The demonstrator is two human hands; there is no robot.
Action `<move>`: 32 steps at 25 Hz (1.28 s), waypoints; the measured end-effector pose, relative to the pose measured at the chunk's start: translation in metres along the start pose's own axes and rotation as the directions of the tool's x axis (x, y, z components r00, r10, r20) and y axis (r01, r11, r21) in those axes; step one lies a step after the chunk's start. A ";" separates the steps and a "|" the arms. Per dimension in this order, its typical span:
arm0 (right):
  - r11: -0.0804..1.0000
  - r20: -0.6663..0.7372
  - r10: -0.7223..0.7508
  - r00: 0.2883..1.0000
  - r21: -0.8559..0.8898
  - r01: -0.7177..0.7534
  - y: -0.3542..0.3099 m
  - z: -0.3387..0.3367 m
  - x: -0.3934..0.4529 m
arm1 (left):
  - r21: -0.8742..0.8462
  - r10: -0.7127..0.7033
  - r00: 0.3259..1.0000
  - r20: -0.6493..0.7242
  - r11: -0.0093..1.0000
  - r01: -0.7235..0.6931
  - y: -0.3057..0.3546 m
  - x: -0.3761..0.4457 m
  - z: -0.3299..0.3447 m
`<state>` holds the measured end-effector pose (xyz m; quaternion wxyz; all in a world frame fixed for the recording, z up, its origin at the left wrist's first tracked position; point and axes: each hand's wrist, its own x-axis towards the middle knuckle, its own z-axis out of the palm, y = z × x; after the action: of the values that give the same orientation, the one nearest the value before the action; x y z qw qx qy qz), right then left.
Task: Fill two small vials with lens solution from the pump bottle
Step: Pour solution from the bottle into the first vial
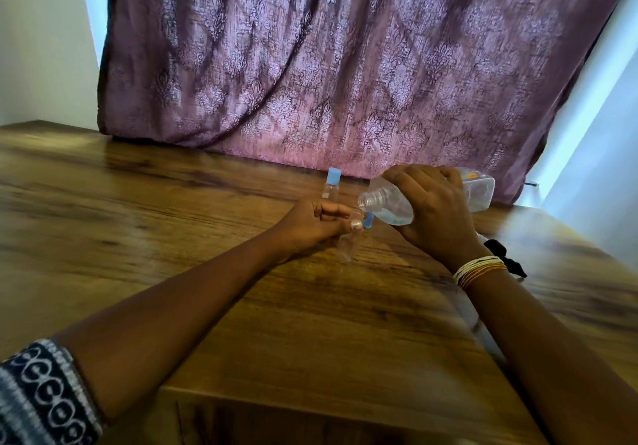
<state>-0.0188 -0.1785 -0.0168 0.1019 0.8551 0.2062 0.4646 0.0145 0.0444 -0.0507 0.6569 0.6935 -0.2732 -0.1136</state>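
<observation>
Bottle point(428, 196) is tipped over on its side in the right hand point(433, 215), pump top off, threaded open neck pointing left and slightly down toward the vial. Grip there is a full wrap, fingers curled over the clear body, and some clear liquid sits pooled in the low shoulder near the neck. Left hand point(312, 225) has a narrow pinch grip on a small clear vial point(346, 246), thumb and fingertips round its top end, with the vial's body slanting down toward the tabletop point(172, 220) below the hand. Bottle mouth sits just above and beside the vial's opening; can't tell if anything is actually flowing, it's too blurry there. A bit of blue, looks like a cap point(368, 220), pokes out just right of the left thumb. Second vial point(332, 187) stands upright with its blue cap on, just behind the left hand, near the purple patterned curtain point(345, 64). Something black point(505, 258) lies on the tabletop by the right wrist, which wears a stack of thin bangles point(478, 270).
</observation>
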 end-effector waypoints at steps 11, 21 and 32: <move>1.000 0.008 -0.002 1.000 -0.003 0.002 0.001 0.000 0.000 | -0.014 -0.010 1.000 -0.003 1.000 0.009 0.000 0.000 0.001; 1.000 0.011 -0.003 1.000 -0.010 0.003 0.002 0.001 0.000 | -0.077 -0.041 0.999 0.006 0.996 0.041 -0.002 0.002 0.001; 1.000 0.017 0.002 1.000 -0.004 -0.002 0.001 0.000 0.000 | -0.094 -0.043 0.999 0.019 0.995 0.044 -0.001 0.001 0.000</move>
<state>-0.0185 -0.1798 -0.0165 0.1047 0.8591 0.2034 0.4579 0.0157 0.0437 -0.0518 0.6839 0.6666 -0.2578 -0.1465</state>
